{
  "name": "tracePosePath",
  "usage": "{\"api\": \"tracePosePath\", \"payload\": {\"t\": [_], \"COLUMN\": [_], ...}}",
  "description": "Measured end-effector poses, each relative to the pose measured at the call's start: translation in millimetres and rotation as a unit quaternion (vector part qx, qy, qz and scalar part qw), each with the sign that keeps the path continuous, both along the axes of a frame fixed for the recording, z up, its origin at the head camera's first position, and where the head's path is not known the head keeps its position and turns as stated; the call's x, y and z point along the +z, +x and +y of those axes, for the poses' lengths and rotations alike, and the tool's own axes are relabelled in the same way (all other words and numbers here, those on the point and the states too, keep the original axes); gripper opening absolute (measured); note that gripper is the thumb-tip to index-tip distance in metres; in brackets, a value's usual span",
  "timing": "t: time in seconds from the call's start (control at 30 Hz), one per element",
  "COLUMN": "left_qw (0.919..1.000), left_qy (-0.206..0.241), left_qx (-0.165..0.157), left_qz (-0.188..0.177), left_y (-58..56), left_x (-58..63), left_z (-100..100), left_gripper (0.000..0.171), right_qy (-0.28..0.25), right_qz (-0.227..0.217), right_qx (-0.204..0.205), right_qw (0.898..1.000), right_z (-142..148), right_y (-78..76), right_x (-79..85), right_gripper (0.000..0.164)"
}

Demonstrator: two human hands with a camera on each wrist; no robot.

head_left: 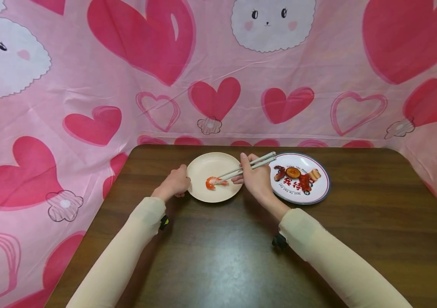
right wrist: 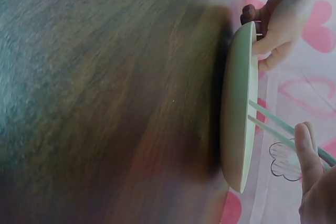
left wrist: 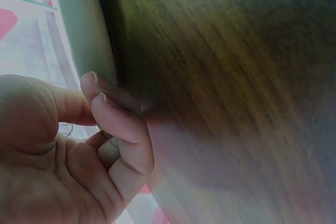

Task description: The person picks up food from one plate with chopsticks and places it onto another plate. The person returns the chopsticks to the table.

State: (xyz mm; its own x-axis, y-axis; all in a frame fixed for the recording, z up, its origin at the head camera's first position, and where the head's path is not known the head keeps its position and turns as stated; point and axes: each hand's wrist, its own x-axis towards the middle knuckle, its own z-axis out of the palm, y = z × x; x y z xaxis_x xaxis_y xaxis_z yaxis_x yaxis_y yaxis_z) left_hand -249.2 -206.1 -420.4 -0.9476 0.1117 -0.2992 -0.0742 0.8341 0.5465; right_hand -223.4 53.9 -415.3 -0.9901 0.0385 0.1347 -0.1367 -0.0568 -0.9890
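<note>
A cream plate (head_left: 203, 164) stands toward the back of the table, with an orange-and-white shrimp (head_left: 211, 183) on it. My left hand (head_left: 176, 180) pinches the plate's left rim between thumb and curled fingers, as the left wrist view also shows at the plate edge (left wrist: 86, 30). Over the plate's right side, my right hand (head_left: 256, 173) holds a pair of pale green chopsticks (head_left: 258, 161). Their tips reach down to the shrimp; whether they grip it I cannot tell. In the right wrist view the plate's wall (right wrist: 236, 114) hides the shrimp and the chopstick tips.
Right of the cream plate, partly behind my right hand, is a white plate (head_left: 320, 179) with a blue rim, red printed characters and several food pieces (head_left: 293, 172). Brown wooden table (head_left: 218, 256) lies in front. A pink heart-patterned cloth (head_left: 218, 64) hangs behind and at the sides.
</note>
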Motion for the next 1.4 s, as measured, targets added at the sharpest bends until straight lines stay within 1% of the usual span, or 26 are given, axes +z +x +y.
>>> {"api": "tracePosePath", "payload": {"t": [0.1,0.33,0.57,0.8,0.97,1.1,1.4], "left_qw": [1.0,1.0,1.0,1.0,1.0,0.9999,0.9999], "left_qy": [0.001,-0.002,-0.007,-0.005,-0.008,-0.012,-0.014], "left_qx": [-0.001,0.001,0.0,-0.001,0.001,0.003,0.007], "left_qz": [0.0,-0.002,0.0,0.0,0.001,-0.001,-0.003], "left_y": [0.1,0.9,0.0,0.6,1.3,0.5,-0.9], "left_x": [0.4,1.8,0.8,1.3,3.0,2.9,1.9], "left_z": [0.3,1.9,1.1,0.9,1.2,1.4,2.8], "left_gripper": [0.033,0.033,0.033,0.034,0.032,0.032,0.031], "right_qy": [0.001,0.0,-0.003,-0.002,0.002,0.004,0.002], "right_qz": [-0.003,-0.009,0.004,0.006,0.009,0.009,0.013], "right_qx": [0.008,0.009,0.018,0.024,0.024,0.024,0.017], "right_qw": [1.0,1.0,1.0,1.0,1.0,1.0,1.0], "right_z": [0.6,0.7,2.2,3.2,3.2,3.1,3.2], "right_y": [-0.2,-1.9,0.1,0.5,1.8,2.0,1.6], "right_x": [0.3,0.1,-0.4,-0.3,1.4,2.1,1.5], "right_gripper": [0.047,0.041,0.047,0.04,0.04,0.042,0.041]}}
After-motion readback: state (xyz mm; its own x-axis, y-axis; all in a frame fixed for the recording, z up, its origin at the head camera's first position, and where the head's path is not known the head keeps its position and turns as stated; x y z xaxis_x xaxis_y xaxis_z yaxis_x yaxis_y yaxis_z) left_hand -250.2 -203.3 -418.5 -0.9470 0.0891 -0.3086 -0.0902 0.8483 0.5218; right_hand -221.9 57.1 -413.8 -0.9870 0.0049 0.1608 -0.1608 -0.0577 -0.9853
